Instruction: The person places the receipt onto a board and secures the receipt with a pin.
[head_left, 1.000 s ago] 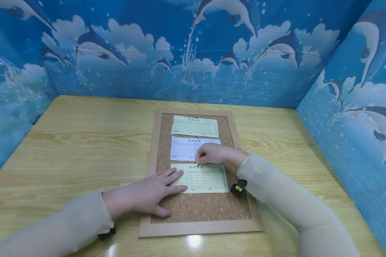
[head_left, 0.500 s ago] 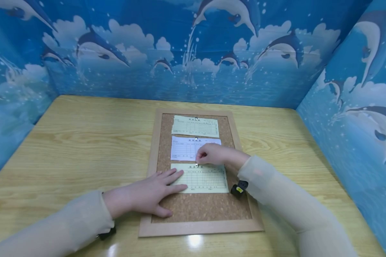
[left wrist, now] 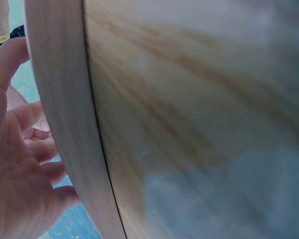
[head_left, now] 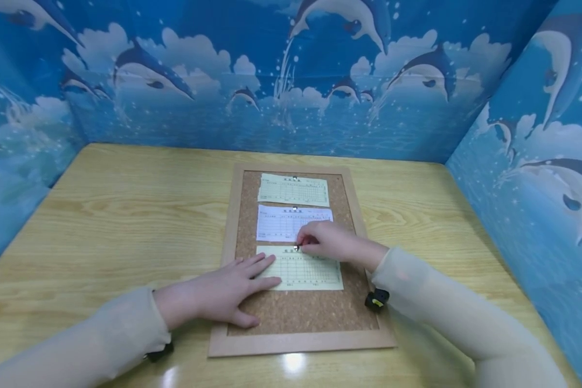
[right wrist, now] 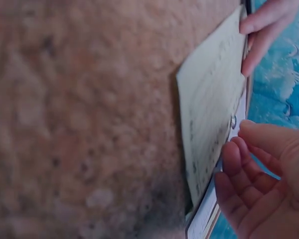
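Observation:
A wood-framed cork board (head_left: pixel 310 312) lies flat, bearing three printed paper slips one above another. My left hand (head_left: pixel 233 291) rests spread on its lower left, fingertips on the left edge of the lowest, pale green slip (head_left: pixel 315 272). At that slip's top edge sits a small silvery pushpin (right wrist: pixel 233 121). My right hand (head_left: pixel 337 242) is right beside the pin, fingers loosely bent; in the right wrist view the thumb tip is just off the pin head and nothing shows pinched. The white slip (head_left: pixel 274 223) above is partly covered by the right hand.
The top pale green slip (head_left: pixel 291 191) and the white slip each have a pin at the upper edge. A wood-grain table (head_left: pixel 150 215) carries the board. Dolphin-printed blue curtains (head_left: pixel 213 124) stand behind and at both sides.
The right hand's wrist and forearm have shifted right and slightly toward me, and its fingers have loosened beside the pin. The left hand and the slips keep their places.

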Motion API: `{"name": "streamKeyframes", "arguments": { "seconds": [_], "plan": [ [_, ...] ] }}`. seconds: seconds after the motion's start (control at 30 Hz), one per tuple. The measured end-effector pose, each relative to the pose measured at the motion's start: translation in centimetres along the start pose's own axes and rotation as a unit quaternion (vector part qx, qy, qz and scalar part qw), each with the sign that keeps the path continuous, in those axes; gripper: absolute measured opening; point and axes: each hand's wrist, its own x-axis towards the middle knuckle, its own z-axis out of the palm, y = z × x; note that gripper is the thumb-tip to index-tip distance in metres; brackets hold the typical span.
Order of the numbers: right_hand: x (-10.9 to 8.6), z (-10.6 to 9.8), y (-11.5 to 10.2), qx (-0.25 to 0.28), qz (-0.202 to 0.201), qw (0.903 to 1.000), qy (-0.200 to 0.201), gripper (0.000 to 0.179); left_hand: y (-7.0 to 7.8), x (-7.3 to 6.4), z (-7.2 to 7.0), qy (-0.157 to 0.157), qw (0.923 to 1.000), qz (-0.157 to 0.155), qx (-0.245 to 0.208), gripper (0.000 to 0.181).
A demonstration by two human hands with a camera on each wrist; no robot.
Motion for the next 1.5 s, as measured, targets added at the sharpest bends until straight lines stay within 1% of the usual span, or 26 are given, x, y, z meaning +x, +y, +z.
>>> {"name": "streamKeyframes", "arguments": {
  "seconds": [0.13, 0.23, 0.5, 0.77, 0.93, 1.1, 1.33, 1.5],
  "plan": [
    [0.17, 0.26, -0.32, -0.015, -0.023, 0.9996, 0.005, 0.005, -0.13, -0.05, 0.06, 0.003, 1.0000, 0.002, 0.000, 0.074],
    [0.31, 0.44, -0.50, -0.028, -0.029, 0.9992, 0.010, 0.005, -0.18, -0.04, 0.08, 0.004, 1.0000, 0.003, -0.001, 0.074],
    [0.39, 0.63, -0.74, -0.042, -0.012, 0.9989, 0.017, 0.005, 0.05, -0.06, -0.16, 0.000, 1.0000, -0.001, -0.003, 0.074],
    [0.31, 0.62, -0.76, -0.050, -0.009, 0.9985, 0.018, 0.004, 0.19, 0.03, -0.30, -0.004, 1.0000, -0.005, -0.007, 0.074],
    [0.42, 0.69, -0.63, -0.035, 0.006, 0.9992, 0.020, 0.003, 0.20, 0.05, -0.31, -0.005, 0.9999, -0.006, -0.008, 0.074],
    [0.39, 0.73, -0.49, -0.014, 0.008, 0.9996, 0.022, 0.004, 0.18, 0.03, -0.26, -0.006, 0.9999, -0.007, -0.008, 0.075],
    [0.45, 0.65, -0.40, 0.007, 0.012, 0.9998, 0.014, 0.004, 0.08, 0.07, -0.19, -0.002, 1.0000, -0.003, -0.006, 0.075],
    [0.55, 0.59, -0.43, 0.020, 0.018, 0.9996, 0.009, 0.004, 0.09, 0.06, -0.14, -0.004, 1.0000, -0.006, -0.004, 0.076]
  ]
}}
